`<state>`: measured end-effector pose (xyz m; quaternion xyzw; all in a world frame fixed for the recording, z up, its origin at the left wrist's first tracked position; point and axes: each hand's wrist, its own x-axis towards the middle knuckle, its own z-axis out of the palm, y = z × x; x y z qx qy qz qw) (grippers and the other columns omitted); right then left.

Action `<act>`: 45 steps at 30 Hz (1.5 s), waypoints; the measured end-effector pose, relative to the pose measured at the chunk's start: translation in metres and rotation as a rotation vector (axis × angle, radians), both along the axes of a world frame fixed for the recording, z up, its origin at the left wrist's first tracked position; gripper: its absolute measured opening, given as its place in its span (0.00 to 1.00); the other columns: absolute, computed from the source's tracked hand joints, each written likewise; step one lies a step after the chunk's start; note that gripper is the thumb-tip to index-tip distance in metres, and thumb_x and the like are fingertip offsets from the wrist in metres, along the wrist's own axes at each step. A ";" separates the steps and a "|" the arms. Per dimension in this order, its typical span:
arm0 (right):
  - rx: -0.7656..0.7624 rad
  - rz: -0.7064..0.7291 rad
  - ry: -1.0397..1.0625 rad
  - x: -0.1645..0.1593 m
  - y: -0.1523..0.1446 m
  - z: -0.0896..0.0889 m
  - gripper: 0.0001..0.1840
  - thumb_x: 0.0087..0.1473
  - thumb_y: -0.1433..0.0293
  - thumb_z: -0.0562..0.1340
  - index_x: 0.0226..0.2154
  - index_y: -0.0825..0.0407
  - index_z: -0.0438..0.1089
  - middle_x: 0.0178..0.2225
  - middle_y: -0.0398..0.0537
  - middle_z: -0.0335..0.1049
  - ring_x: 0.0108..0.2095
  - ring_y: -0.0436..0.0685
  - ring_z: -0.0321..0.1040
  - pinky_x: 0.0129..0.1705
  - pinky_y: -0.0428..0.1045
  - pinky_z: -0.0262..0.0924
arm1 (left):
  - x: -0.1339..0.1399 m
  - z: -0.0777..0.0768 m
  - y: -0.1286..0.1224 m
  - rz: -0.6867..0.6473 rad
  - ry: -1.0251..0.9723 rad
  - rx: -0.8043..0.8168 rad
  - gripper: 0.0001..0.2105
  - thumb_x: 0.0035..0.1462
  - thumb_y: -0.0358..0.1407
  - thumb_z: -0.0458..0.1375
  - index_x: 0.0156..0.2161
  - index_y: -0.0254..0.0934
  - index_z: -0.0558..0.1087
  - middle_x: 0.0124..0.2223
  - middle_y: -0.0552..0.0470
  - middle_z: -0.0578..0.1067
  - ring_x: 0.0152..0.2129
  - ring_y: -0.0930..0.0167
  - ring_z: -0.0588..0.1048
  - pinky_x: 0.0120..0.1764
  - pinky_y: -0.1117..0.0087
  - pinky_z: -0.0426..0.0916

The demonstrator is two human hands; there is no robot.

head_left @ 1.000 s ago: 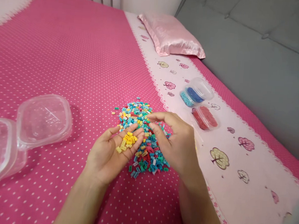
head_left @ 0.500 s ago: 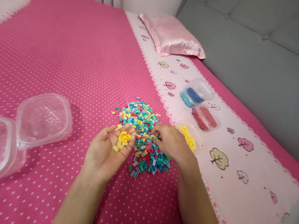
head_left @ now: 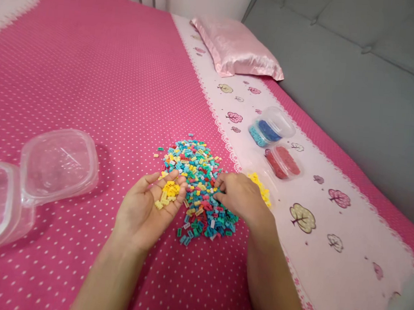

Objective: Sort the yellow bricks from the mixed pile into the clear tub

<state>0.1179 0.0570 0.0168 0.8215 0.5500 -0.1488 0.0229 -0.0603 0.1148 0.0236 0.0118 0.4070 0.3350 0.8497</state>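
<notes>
Palm up and slightly cupped, my left hand [head_left: 147, 205] holds a small heap of yellow toy bricks [head_left: 170, 190], some paler than others. It is at the left side of a mixed pile of tiny toy bricks [head_left: 192, 156] in blue, green, red, white and yellow. My right hand [head_left: 238, 193] reaches over the right side of that pile with its fingers curled together. Whatever is between those fingertips is too small to see. Just beyond the right hand, yellow bricks [head_left: 260, 188] lie in a clear container, partly hidden by the hand.
Clear containers with blue bricks [head_left: 266, 132] and red bricks [head_left: 282, 162] stand on the right of the polka-dot bedspread [head_left: 133, 87]. Two clear plastic tubs [head_left: 61, 162] are at the left. A pink pillow [head_left: 240, 48] lies near the grey padded panel [head_left: 348, 85].
My right hand has shifted slightly right above the pile, its fingers still curled. The left hand stays nearly in place with its yellow bricks.
</notes>
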 end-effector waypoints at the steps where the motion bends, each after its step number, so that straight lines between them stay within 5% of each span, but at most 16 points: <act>1: 0.002 -0.006 -0.006 -0.001 0.001 -0.001 0.08 0.46 0.71 0.63 0.33 0.47 0.73 0.34 0.44 0.76 0.36 0.55 0.71 0.29 0.47 0.50 | 0.000 0.000 0.000 0.001 0.001 0.000 0.13 0.61 0.31 0.44 0.34 0.27 0.70 0.31 0.43 0.72 0.27 0.70 0.75 0.29 0.72 0.75; 7: 0.052 -0.022 0.012 -0.003 0.001 0.001 0.06 0.47 0.73 0.61 0.28 0.48 0.73 0.30 0.44 0.76 0.32 0.55 0.71 0.28 0.47 0.49 | 0.003 0.003 0.000 0.002 0.005 0.008 0.13 0.61 0.31 0.44 0.35 0.26 0.70 0.32 0.43 0.72 0.27 0.70 0.75 0.29 0.72 0.75; 15: 0.427 -0.057 0.217 -0.007 0.000 0.015 0.04 0.49 0.73 0.61 0.30 0.50 0.73 0.30 0.43 0.75 0.31 0.52 0.70 0.34 0.47 0.60 | 0.004 0.003 0.000 0.005 0.034 0.034 0.12 0.61 0.30 0.45 0.35 0.26 0.70 0.33 0.42 0.74 0.28 0.70 0.76 0.30 0.71 0.75; 20: 0.752 0.118 0.272 -0.018 -0.005 0.027 0.04 0.52 0.73 0.62 0.32 0.52 0.72 0.31 0.43 0.75 0.33 0.51 0.70 0.38 0.47 0.62 | 0.005 0.003 -0.002 -0.027 0.021 0.050 0.13 0.61 0.30 0.45 0.36 0.25 0.70 0.34 0.40 0.76 0.29 0.67 0.77 0.32 0.70 0.76; 24: 0.831 0.258 0.273 -0.032 -0.008 0.034 0.03 0.54 0.72 0.61 0.33 0.53 0.72 0.33 0.44 0.75 0.35 0.51 0.70 0.39 0.47 0.62 | 0.006 0.001 -0.003 -0.095 -0.034 0.061 0.15 0.62 0.32 0.43 0.38 0.25 0.71 0.33 0.40 0.77 0.28 0.68 0.78 0.32 0.70 0.76; 29: 0.793 0.321 0.302 -0.040 -0.008 0.036 0.05 0.55 0.73 0.61 0.34 0.52 0.73 0.35 0.44 0.75 0.37 0.51 0.70 0.41 0.47 0.62 | 0.006 0.000 -0.004 -0.167 -0.097 0.075 0.17 0.63 0.32 0.41 0.43 0.24 0.71 0.34 0.40 0.77 0.26 0.70 0.77 0.33 0.70 0.76; 34: 0.801 0.147 0.272 -0.030 -0.007 0.033 0.08 0.54 0.76 0.60 0.36 0.52 0.74 0.36 0.44 0.76 0.36 0.51 0.71 0.41 0.47 0.64 | 0.004 0.002 -0.004 -0.109 -0.031 0.049 0.15 0.62 0.31 0.44 0.40 0.24 0.71 0.34 0.39 0.77 0.29 0.66 0.78 0.32 0.69 0.76; 45: 0.103 0.023 0.067 -0.018 0.004 0.009 0.12 0.50 0.76 0.60 0.35 0.49 0.77 0.35 0.48 0.78 0.38 0.58 0.73 0.38 0.50 0.62 | 0.003 0.000 -0.001 -0.009 0.019 0.045 0.11 0.60 0.29 0.45 0.34 0.28 0.70 0.32 0.42 0.74 0.27 0.70 0.75 0.30 0.72 0.75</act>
